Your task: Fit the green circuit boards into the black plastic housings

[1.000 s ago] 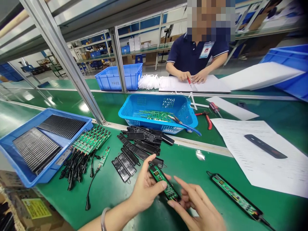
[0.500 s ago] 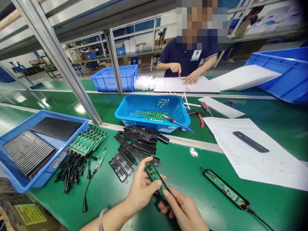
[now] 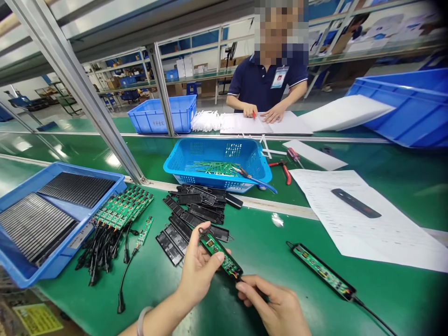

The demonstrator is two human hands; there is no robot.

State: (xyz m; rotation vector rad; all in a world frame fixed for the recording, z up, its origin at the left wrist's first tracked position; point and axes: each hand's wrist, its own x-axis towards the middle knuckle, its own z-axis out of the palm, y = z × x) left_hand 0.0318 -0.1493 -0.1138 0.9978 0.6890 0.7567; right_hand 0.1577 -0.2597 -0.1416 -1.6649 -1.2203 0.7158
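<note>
My left hand (image 3: pixel 201 268) is closed around a black plastic case with a green circuit board (image 3: pixel 224 256) in it, thumb on the board. A small digit display shows at the board's upper end, coloured wires at its lower end. There, my right hand (image 3: pixel 269 298) pinches the black cable (image 3: pixel 239 280) where it leaves the case; the rest of the cable is hidden. To the right lies a similar case with a board and cable (image 3: pixel 322 270). Empty black case halves (image 3: pixel 196 207) are heaped beyond my left hand.
Left are a blue tray (image 3: pixel 66 242) of black slotted parts and several circuit boards with cables (image 3: pixel 122 205). A blue basket (image 3: pixel 219 179), red-handled pliers (image 3: pixel 286 172), a screwdriver (image 3: pixel 294 156) and paper sheets (image 3: pixel 336 224) lie ahead. Across the bench, a person (image 3: pixel 268 79) works over white sheet material.
My right thumb has come off the board, and the right hand has moved down to pinch the cable end. The left hand keeps its hold. The whole view has shifted slightly.
</note>
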